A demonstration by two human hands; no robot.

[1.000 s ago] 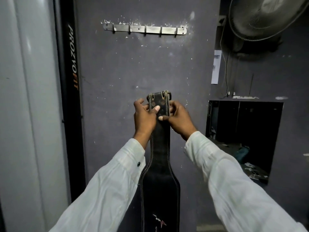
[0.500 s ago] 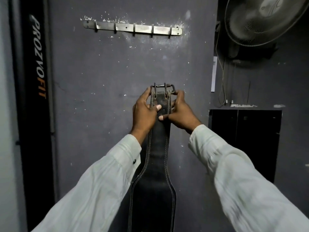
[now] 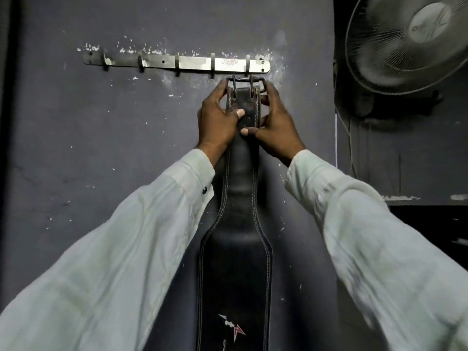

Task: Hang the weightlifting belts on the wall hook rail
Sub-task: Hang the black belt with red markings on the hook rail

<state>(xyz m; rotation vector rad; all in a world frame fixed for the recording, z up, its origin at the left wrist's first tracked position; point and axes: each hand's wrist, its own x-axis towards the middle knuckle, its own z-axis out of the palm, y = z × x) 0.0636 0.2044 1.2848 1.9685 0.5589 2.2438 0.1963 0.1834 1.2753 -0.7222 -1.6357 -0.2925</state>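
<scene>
Nearest us, our white sleeves (image 3: pixel 131 249) frame the belt (image 3: pixel 235 274): black leather with pale stitching, broad at the bottom with a small red and white emblem, narrowing upward. Our left hand (image 3: pixel 217 122) and right hand (image 3: pixel 277 127) each keep a clenched grip on its narrow end, thumbs pressed on the front. Its metal buckle (image 3: pixel 245 82) sits just under the right end of the hook rail (image 3: pixel 177 63) on the scuffed grey wall (image 3: pixel 88 135). A fan (image 3: pixel 410 41) is mounted upper right.
</scene>
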